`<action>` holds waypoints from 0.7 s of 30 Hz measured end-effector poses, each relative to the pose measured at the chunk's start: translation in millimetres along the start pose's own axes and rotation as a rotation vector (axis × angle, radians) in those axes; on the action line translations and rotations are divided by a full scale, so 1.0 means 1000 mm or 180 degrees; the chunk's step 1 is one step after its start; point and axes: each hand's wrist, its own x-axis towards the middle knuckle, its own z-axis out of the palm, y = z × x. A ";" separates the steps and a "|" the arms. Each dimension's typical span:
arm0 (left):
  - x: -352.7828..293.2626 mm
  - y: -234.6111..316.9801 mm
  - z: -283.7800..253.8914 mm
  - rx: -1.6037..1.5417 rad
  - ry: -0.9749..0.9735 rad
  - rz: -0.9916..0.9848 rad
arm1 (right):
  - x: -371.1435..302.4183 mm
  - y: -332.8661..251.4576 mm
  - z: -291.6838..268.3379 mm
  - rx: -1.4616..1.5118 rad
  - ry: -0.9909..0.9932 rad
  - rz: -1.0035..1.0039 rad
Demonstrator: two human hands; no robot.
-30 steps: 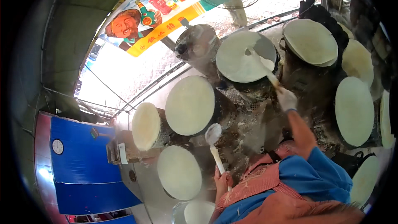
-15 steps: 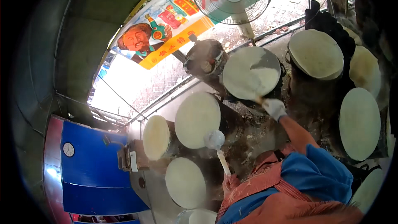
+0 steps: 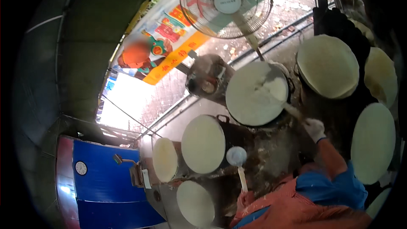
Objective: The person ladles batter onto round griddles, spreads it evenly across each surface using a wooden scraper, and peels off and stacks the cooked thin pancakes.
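My right hand (image 3: 314,129), in a pale glove, is closed round the handle of a wooden spreader (image 3: 292,110), blurred by motion. Its far end touches the batter (image 3: 254,97) on a round griddle at the top centre, where a grey patch shows beside a thick pale heap. Low in the view my left hand (image 3: 244,199) grips the pale handle of a ladle (image 3: 236,157). The ladle's round bowl is up, apart from the griddles, beside a large pale flatbread (image 3: 203,144) on another griddle.
More round flatbreads lie left (image 3: 165,160), lower left (image 3: 195,203), upper right (image 3: 327,66) and far right (image 3: 373,143). A standing fan (image 3: 227,4) rises behind the griddle, near a metal drum (image 3: 210,76). A blue panel (image 3: 112,174) with a clock stands left.
My right hand and the spreader have moved to the griddle's right side, and the batter heap has changed shape. The whole view has shifted; my left hand still holds the ladle.
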 end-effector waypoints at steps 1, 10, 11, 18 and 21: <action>0.004 -0.002 0.006 0.0007 0.0043 -0.0033 | 0.031 0.022 0.010 0.0008 0.0185 0.0121; 0.009 -0.012 -0.013 0.0037 0.0079 -0.0382 | 0.181 0.013 0.013 0.1246 0.0743 -0.0186; 0.006 -0.007 -0.016 0.0035 0.0114 -0.0254 | 0.149 -0.016 0.039 0.3042 0.0074 0.1277; -0.002 0.030 -0.014 0.0220 0.0188 0.0090 | 0.109 -0.074 -0.047 0.3278 -0.0249 0.1817; 0.017 0.037 -0.016 0.0402 0.0318 0.0135 | 0.059 0.036 0.065 0.1927 0.0564 -0.0101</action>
